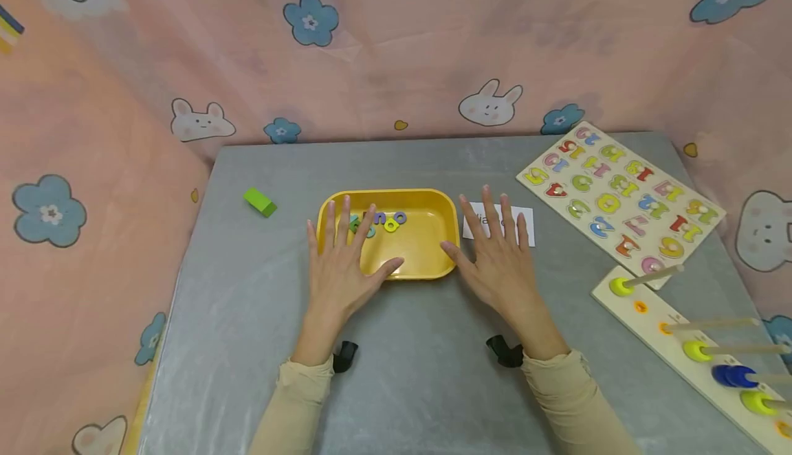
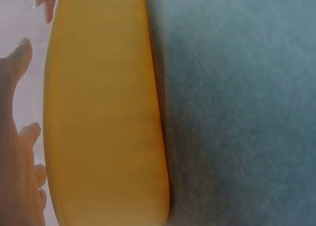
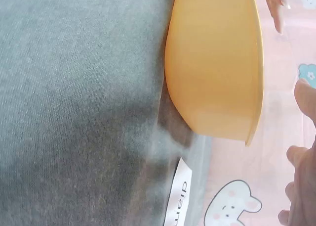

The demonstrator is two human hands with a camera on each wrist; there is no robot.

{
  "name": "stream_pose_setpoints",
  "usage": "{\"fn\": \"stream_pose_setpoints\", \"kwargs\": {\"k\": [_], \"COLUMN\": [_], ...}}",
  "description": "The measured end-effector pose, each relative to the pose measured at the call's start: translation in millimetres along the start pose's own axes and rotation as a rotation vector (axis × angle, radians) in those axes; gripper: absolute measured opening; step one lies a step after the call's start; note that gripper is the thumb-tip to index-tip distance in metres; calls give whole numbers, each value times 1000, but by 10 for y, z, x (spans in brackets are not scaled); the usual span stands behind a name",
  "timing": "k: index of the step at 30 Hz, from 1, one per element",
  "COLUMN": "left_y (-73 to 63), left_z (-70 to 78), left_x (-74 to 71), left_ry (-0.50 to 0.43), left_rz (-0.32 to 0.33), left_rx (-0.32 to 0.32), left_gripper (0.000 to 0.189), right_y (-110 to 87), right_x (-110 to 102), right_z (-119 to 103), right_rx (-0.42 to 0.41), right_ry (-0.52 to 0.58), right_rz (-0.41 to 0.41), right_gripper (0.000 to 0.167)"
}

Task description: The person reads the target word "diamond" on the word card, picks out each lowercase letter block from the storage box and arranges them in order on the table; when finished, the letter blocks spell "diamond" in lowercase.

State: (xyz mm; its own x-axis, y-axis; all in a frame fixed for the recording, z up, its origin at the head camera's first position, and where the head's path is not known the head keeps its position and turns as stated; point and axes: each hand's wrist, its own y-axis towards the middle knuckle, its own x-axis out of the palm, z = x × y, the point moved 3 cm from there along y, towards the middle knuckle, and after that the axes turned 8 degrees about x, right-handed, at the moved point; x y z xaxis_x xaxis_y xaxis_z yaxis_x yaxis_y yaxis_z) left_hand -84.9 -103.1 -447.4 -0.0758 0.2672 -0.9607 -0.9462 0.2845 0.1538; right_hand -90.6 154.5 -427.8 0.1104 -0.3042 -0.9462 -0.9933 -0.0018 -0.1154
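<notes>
Left grip (image 1: 340, 266) and right grip (image 1: 500, 269), both spread, hover at the yellow tray (image 1: 421, 242) toward the table's far edge (image 1: 396, 150); small letters (image 1: 391, 227) likely suit light pinching!

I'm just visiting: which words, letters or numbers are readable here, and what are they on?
"diam": white card, rest out of frame
"8": number board
"11": same board
"o": purple letter inside yellow tray
Too small, turned or covered to read surely: other tray letters, remaining board numbers, marks on peg board.

Smooth plastic tray (image 1: 417, 252), matt cloth-like tabletop (image 1: 408, 372), paper card (image 3: 178, 194).
</notes>
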Motion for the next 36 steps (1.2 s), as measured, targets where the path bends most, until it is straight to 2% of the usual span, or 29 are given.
{"fn": "stream_pose_setpoints", "kwargs": {"k": [7,12,15,19,22,25,29,32,36], "left_y": [-11,-24,-42,-95,-139,-172,-196,-203,-203], "left_z": [-37,-69,-120,-224,-299,-357,-408,-422,-420], "left_x": [-6,-18,-28,-33,-31,-27,-16,0,19], "left_ry": [-5,-8,-17,-47,-109,-225,-375,-427,-451], "left_rz": [14,8,6,0,2,9,11,12,0], "left_rx": [-5,-21,-44,-87,-123,-167,-214,-226,-240], "left_gripper": [101,102,104,110,118,128,140,143,143], "right_y": [16,33,55,112,169,234,344,438,534], "right_x": [13,30,46,104,172,241,336,427,545], "right_z": [-59,-186,-301,-452,-542,-630,-758,-847,-935], "right_rx": [-7,-47,-126,-269,-340,-374,-406,-421,-449], "right_ry": [-5,-1,40,148,201,225,266,289,290], "right_rz": [-8,-10,-14,-46,-62,-81,-148,-227,-320], "right_gripper": [88,88,87,81,74,68,61,58,54]}}
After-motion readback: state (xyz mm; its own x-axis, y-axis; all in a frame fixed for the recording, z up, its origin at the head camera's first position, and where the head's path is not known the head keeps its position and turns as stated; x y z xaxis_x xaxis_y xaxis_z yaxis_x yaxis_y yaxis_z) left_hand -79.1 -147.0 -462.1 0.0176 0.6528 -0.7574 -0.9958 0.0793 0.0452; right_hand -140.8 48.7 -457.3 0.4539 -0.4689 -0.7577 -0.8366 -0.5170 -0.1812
